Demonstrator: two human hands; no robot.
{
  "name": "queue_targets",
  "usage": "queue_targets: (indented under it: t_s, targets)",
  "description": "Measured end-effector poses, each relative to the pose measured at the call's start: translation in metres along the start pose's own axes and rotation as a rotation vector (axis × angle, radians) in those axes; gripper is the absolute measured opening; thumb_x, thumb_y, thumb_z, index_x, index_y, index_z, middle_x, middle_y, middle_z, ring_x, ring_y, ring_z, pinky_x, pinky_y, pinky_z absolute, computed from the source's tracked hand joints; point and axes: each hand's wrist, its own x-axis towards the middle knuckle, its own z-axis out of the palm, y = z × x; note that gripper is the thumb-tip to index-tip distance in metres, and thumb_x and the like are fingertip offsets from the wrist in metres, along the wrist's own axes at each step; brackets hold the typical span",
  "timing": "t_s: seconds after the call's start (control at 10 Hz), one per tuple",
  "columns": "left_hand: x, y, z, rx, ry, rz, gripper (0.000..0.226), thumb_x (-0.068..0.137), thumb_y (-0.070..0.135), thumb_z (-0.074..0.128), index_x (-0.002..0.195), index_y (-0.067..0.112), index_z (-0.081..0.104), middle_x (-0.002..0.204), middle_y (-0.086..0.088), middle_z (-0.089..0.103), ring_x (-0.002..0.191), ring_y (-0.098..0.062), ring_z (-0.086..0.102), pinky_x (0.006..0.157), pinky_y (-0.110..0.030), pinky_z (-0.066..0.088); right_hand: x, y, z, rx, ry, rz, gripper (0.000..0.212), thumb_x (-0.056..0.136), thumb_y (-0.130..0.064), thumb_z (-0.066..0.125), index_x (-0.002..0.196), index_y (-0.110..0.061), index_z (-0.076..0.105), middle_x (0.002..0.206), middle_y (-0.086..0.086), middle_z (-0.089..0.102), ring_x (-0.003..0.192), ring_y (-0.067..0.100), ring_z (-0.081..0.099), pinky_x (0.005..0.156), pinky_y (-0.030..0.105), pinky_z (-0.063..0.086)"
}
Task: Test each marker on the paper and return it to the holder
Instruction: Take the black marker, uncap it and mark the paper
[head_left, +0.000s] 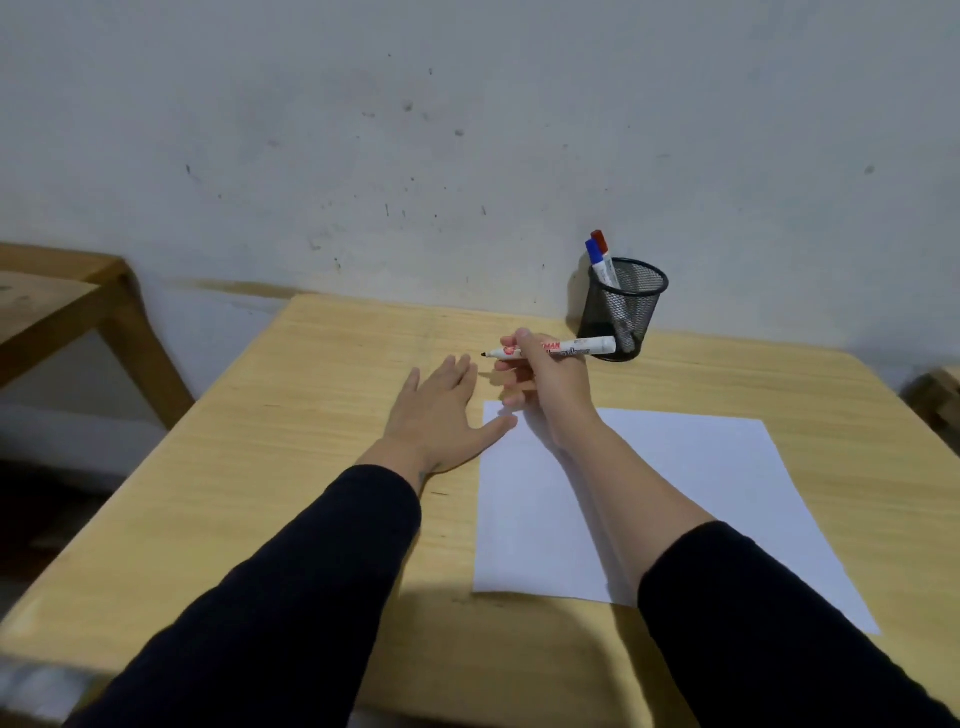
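Head view: right hand (540, 379) grips an uncapped white marker (550, 349), label partly readable "MAN", above the paper's far-left corner; left hand (441, 405) lies flat, fingers spread, on bare tabletop (311, 441).

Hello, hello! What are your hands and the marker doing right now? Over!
Right hand holds uncapped marker above table. Left hand flat, thumb on paper. Paper blank. Two markers in holder. Nothing blocking.

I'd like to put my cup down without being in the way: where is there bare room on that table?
The wooden table is bare left of the left hand, and right of the white paper. It is crowded at the back, where the right hand holds an uncapped marker beside the mesh holder.
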Motion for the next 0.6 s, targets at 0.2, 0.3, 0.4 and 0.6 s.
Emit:
queue_targets:
  t_s: [0.2, 0.3, 0.4, 0.6]
  targets:
    - [0.0, -0.005, 0.001, -0.009, 0.018, 0.019, 0.092, 0.085, 0.073, 0.029, 0.153, 0.015, 0.009, 0.163, 0.005, 0.003, 0.149, -0.009, -0.001, 0.122, -0.042, -0.001, 0.004, 0.015, 0.001, -0.496, 0.188, -0.17, 0.036, 0.083, -0.025, 0.064, 0.06, 0.004, 0.06, 0.062, 0.016, 0.067, 0.05, 0.012, 0.06, 0.055, 0.02, 0.05]
    - [0.0, -0.005, 0.001, -0.014, 0.016, 0.021, 0.092, 0.085, 0.073, 0.03, 0.153, 0.015, 0.009, 0.163, 0.004, 0.004, 0.149, -0.009, -0.001, 0.121, -0.042, -0.001, 0.006, 0.018, 0.001, -0.6, 0.179, -0.19, 0.037, 0.082, -0.024, 0.061, 0.067, 0.01, 0.062, 0.062, 0.015, 0.067, 0.05, 0.012, 0.059, 0.052, 0.017, 0.046]
    - [0.0, -0.005, 0.0, -0.011, 0.012, 0.017, 0.092, 0.085, 0.073, 0.03, 0.153, 0.015, 0.009, 0.163, 0.004, 0.004, 0.149, -0.009, -0.001, 0.121, -0.042, -0.001, 0.009, 0.02, 0.0, -0.684, 0.158, -0.204, 0.035, 0.082, -0.027, 0.059, 0.065, 0.003, 0.065, 0.06, 0.01, 0.068, 0.054, 0.015, 0.062, 0.056, 0.02, 0.048]
    - [0.001, -0.005, 0.0, -0.008, 0.005, 0.01, 0.093, 0.084, 0.074, 0.029, 0.153, 0.015, 0.008, 0.163, 0.005, 0.003, 0.149, -0.008, -0.002, 0.122, -0.041, -0.001, 0.007, 0.019, 0.002, -0.715, 0.167, -0.195, 0.033, 0.081, -0.026, 0.057, 0.063, 0.001, 0.065, 0.057, 0.004, 0.067, 0.052, 0.011, 0.06, 0.05, 0.012, 0.044]
